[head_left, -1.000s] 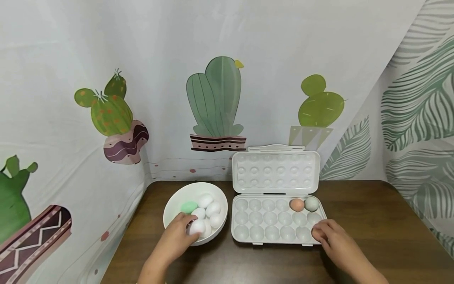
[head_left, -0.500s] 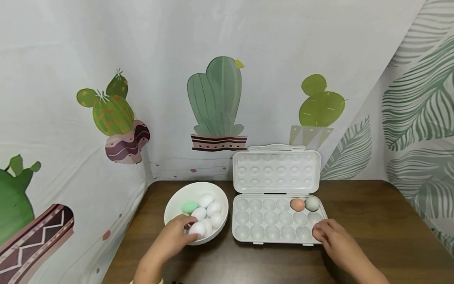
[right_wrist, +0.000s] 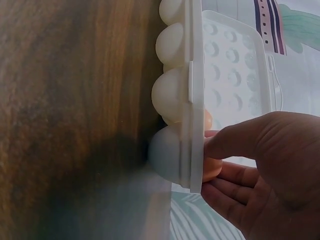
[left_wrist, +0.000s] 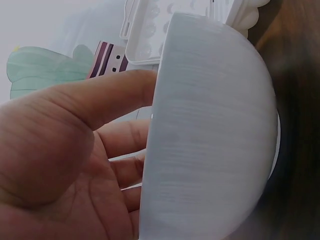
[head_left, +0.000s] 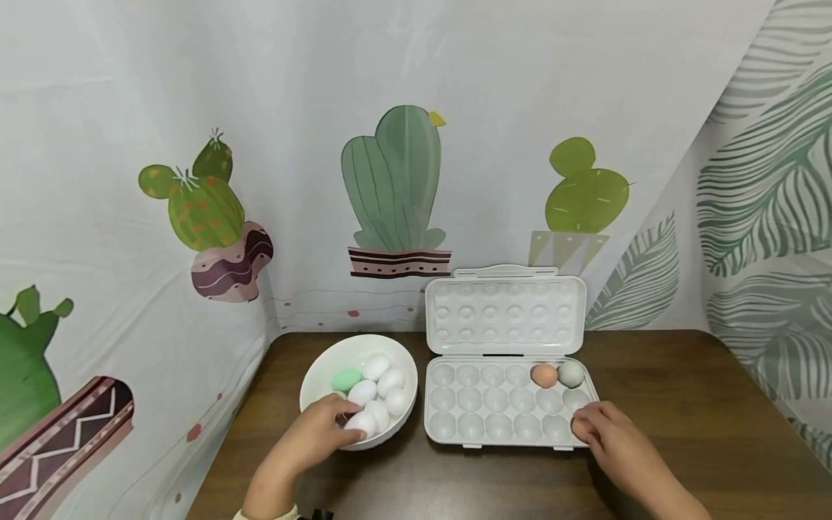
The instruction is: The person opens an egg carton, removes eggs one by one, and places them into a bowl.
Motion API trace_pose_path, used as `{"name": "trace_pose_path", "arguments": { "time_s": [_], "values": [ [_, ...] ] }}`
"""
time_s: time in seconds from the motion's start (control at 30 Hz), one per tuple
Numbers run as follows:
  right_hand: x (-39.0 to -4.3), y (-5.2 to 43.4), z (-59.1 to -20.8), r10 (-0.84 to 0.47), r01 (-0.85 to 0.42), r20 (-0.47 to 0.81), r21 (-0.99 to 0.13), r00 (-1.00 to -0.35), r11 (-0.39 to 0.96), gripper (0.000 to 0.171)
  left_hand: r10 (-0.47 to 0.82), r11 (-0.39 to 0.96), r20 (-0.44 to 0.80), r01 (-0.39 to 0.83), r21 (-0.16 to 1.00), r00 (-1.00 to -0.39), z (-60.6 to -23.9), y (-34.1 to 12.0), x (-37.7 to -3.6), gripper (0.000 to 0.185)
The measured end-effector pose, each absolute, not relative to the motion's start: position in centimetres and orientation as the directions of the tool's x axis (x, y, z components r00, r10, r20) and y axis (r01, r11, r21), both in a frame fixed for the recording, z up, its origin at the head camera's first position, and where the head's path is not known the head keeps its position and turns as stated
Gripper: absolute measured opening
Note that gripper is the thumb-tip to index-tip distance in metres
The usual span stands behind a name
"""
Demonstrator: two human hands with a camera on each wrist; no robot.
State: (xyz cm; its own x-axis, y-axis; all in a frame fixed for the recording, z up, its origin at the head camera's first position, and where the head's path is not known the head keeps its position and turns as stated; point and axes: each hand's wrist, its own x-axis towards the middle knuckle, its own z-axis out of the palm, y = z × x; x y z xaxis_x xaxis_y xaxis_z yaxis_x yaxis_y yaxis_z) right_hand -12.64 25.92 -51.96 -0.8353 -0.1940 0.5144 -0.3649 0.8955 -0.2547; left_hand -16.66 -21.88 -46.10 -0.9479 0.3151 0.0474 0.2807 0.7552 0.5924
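In the head view my left hand [head_left: 320, 431] reaches over the near rim of the white bowl [head_left: 318, 361]. Its thumb and fingers lie around a white egg [head_left: 362, 424]; in the left wrist view the bowl wall [left_wrist: 215, 125] hides that egg. Several other white eggs [head_left: 377, 367] and a green egg [head_left: 347, 379] fill the bowl. My right hand [head_left: 617, 440] holds a brown egg [right_wrist: 212, 168] at the near right cup of the white egg box [head_left: 513, 442]. An orange-brown egg [head_left: 544, 375] and a grey-green egg [head_left: 571, 373] sit in its back row.
The box's lid [head_left: 505, 315] stands raised at the back, near a curtain [head_left: 500, 108] printed with cacti. Bowl and box are side by side on the dark wooden table [head_left: 416, 477], a narrow gap between them.
In the bowl, the white egg by my left hand has settled slightly lower and nearer, and the left forearm has swung a little leftward. My right hand stays on the brown egg.
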Motion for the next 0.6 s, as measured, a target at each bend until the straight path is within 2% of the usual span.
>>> {"name": "trace_pose_path", "arguments": {
  "time_s": [0.6],
  "values": [
    [-12.67,25.91,-51.9,-0.189,-0.358,0.504,-0.262,-0.843,0.896,0.026,0.297,0.764,-0.046,0.208,0.611,-0.954,-46.03,-21.51,-17.2,0.032]
  ]
}}
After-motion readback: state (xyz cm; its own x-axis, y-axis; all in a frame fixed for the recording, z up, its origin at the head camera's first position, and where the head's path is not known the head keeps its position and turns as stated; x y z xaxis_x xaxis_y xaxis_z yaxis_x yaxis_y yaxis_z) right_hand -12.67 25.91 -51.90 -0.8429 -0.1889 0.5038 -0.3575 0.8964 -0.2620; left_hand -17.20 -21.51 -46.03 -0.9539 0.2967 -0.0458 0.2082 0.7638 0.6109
